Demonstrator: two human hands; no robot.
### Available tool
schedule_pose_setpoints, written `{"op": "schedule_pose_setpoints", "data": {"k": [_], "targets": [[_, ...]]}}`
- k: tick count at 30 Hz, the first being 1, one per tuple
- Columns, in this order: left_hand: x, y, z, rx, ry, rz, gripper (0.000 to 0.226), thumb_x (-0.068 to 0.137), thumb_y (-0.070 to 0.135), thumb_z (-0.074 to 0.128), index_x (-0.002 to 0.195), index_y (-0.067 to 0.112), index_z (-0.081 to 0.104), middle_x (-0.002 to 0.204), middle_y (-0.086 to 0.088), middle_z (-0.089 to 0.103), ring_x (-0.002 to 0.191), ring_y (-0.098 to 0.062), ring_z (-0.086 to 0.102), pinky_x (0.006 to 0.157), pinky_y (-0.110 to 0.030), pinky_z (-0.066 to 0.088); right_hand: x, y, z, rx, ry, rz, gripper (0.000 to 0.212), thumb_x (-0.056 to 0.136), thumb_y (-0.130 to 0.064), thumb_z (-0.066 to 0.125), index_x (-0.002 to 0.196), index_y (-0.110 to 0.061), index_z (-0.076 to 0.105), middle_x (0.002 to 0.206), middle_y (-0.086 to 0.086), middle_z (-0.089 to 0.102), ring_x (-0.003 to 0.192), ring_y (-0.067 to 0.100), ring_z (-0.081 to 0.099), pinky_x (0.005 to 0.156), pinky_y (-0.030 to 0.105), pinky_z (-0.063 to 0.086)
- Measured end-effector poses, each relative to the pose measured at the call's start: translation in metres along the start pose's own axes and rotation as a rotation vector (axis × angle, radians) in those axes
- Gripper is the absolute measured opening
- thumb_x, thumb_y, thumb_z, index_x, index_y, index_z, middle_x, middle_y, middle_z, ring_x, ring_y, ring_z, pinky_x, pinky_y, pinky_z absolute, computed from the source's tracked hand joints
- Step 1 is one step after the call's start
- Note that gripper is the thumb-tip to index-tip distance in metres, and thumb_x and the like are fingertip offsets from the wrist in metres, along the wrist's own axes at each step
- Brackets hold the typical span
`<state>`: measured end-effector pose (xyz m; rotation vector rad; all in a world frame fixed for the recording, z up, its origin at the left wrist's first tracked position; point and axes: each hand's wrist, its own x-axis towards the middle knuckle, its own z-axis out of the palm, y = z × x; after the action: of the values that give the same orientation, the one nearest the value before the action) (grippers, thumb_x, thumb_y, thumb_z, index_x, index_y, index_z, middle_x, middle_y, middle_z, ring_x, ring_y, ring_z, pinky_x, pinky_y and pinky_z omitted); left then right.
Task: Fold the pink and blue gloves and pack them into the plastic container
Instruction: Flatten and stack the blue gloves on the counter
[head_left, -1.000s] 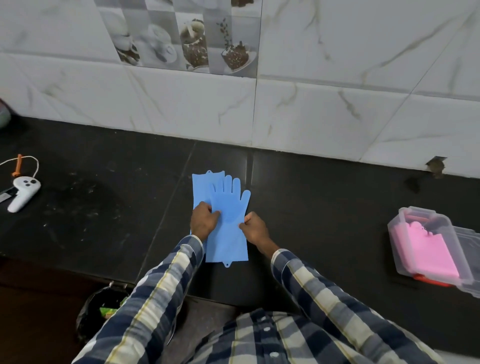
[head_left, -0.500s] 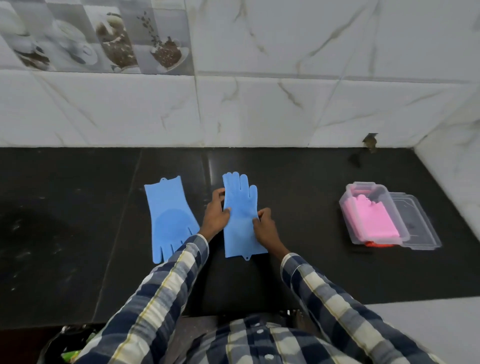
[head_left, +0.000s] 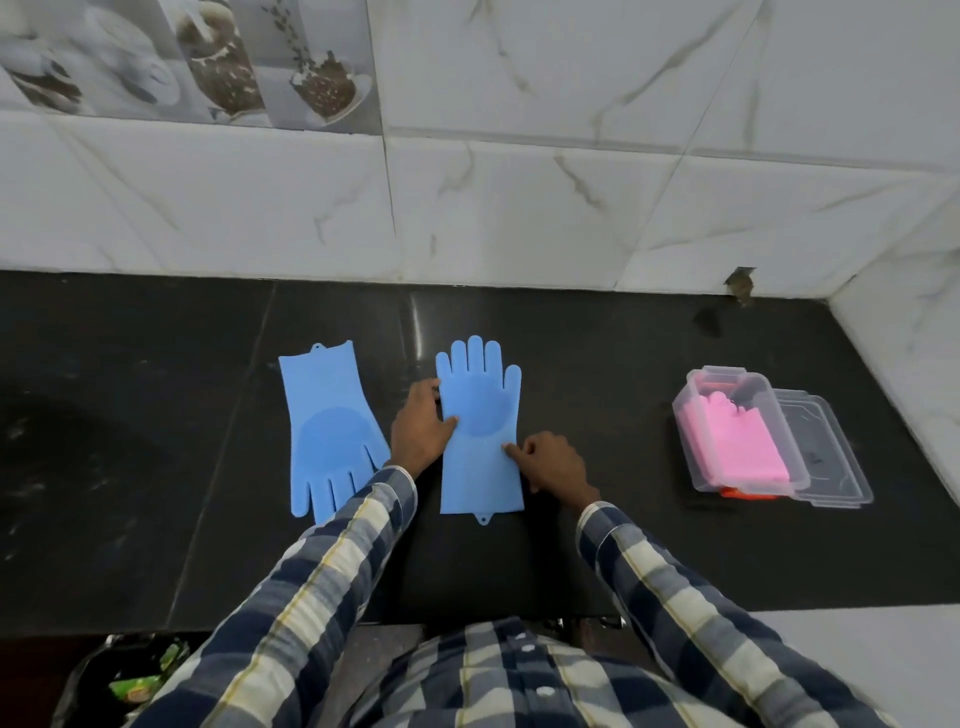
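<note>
Two blue gloves lie flat on the black counter. One blue glove (head_left: 479, 431) points its fingers toward the wall. My left hand (head_left: 420, 428) presses its left edge and my right hand (head_left: 551, 462) pinches its right edge near the cuff. The other blue glove (head_left: 330, 431) lies apart to the left, fingers toward me, partly under my left sleeve. At the right stands the clear plastic container (head_left: 691, 415) with folded pink gloves (head_left: 737, 441) inside.
The container's clear lid (head_left: 826, 452) lies against its right side, an orange-red piece under its near end. A tiled wall runs behind the counter (head_left: 597, 364) and turns at the right. A dark bag (head_left: 130, 680) with green packets sits below the counter's front edge.
A second ago the two blue gloves lay stacked; the one under my hands now lies apart, to the right of the other. Since half a second ago my hands have barely moved.
</note>
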<state>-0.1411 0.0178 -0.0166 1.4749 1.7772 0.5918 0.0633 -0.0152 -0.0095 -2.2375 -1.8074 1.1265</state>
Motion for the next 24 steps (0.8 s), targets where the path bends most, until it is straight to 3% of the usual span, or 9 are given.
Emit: {"op": "schedule_pose_setpoints", "data": {"k": [3,6,10,14,18,21,24], "targets": [[0.0,-0.011,-0.01,0.103,0.103,-0.009,0.03,0.104,0.024,0.067,0.133,0.014,0.063,0.139,-0.003,0.06,0.125,-0.024,0.066,0.11,-0.041,0.053,0.004,-0.003,0.001,-0.044,0.122,-0.013,0.046,0.106,-0.052,0.053,0.078,-0.016,0.055,0.079,0.005,0.059,0.071,0.02,0.058,0.071,0.034,0.049],[-0.001,-0.024,-0.023,0.173,0.296,-0.082,0.026,0.105,0.017,0.061,0.13,0.012,0.064,0.139,-0.007,0.057,0.131,-0.027,0.059,0.105,-0.045,0.052,0.007,-0.014,0.002,0.004,0.137,-0.076,0.039,0.107,-0.043,0.053,0.08,-0.014,0.054,0.082,0.005,0.059,0.073,0.019,0.058,0.071,0.033,0.047],[-0.004,-0.041,-0.049,0.284,0.46,-0.366,0.053,0.099,0.023,0.066,0.148,0.009,0.049,0.159,-0.017,0.039,0.148,-0.038,0.04,0.118,-0.052,0.041,0.008,-0.04,0.008,0.032,0.1,-0.197,0.034,0.109,-0.034,0.051,0.083,-0.012,0.052,0.091,0.016,0.067,0.079,0.022,0.062,0.077,0.039,0.053],[-0.004,-0.058,-0.075,0.068,0.479,-0.591,0.069,0.095,0.026,0.074,0.152,0.003,0.042,0.16,-0.021,0.038,0.15,-0.042,0.037,0.122,-0.056,0.034,0.004,-0.063,0.017,0.13,0.037,-0.279,0.032,0.111,-0.031,0.051,0.087,-0.009,0.057,0.103,0.017,0.072,0.095,0.03,0.072,0.096,0.041,0.06],[-0.002,-0.076,-0.093,-0.123,0.434,-0.576,0.071,0.095,0.022,0.077,0.153,-0.001,0.043,0.158,-0.022,0.044,0.148,-0.044,0.046,0.123,-0.057,0.04,0.004,-0.08,0.024,0.209,-0.031,-0.284,0.038,0.111,-0.028,0.053,0.101,0.006,0.068,0.107,0.02,0.074,0.098,0.034,0.074,0.1,0.047,0.061],[-0.003,-0.085,-0.101,-0.308,0.353,-0.535,0.054,0.1,0.023,0.072,0.146,0.0,0.055,0.15,-0.021,0.06,0.137,-0.045,0.06,0.119,-0.056,0.048,0.003,-0.088,0.026,0.231,-0.055,-0.295,0.036,0.111,-0.026,0.053,0.107,0.007,0.07,0.107,0.02,0.075,0.1,0.034,0.074,0.101,0.048,0.06],[-0.005,-0.071,-0.101,-0.315,0.314,-0.384,0.042,0.106,0.02,0.061,0.146,0.008,0.057,0.148,-0.015,0.064,0.133,-0.038,0.063,0.119,-0.052,0.048,0.003,-0.092,0.024,0.23,-0.04,-0.352,0.025,0.109,-0.02,0.055,0.112,0.001,0.069,0.109,0.018,0.074,0.103,0.031,0.073,0.101,0.05,0.06]]}}
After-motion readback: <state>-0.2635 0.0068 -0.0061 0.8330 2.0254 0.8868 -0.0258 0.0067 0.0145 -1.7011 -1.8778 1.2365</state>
